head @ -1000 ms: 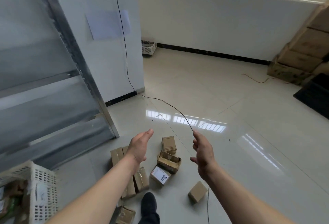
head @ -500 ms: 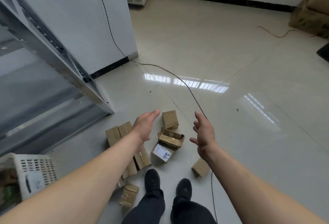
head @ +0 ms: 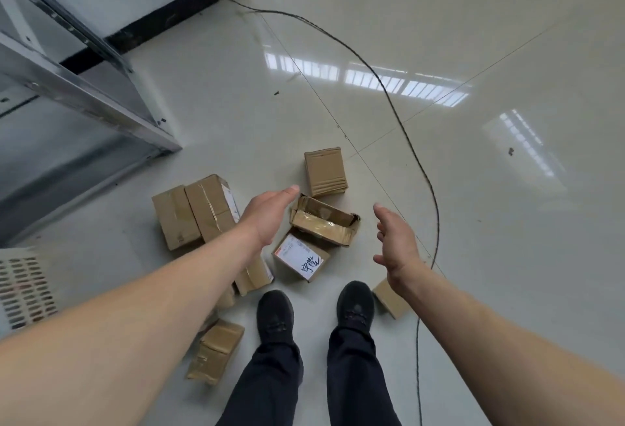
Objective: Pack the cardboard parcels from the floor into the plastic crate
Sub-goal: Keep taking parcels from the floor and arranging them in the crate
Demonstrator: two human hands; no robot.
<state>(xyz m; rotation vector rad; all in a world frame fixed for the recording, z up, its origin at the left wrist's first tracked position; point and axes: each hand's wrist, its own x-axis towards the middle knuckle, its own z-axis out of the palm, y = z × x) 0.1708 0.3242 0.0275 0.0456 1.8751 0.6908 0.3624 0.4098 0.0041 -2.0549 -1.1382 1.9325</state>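
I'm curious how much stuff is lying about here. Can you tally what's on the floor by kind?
Cardboard parcels: 8 showing; the arm may hide more
White plastic crate: 1
Black cable: 1
Black shoes: 2
Total: 12

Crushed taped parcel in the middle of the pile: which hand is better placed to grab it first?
Left, probably. The left hand is open with its fingertips right beside the crushed parcel. The right hand is open too, but a clear gap of floor shows between it and that parcel. Neither hand holds anything.
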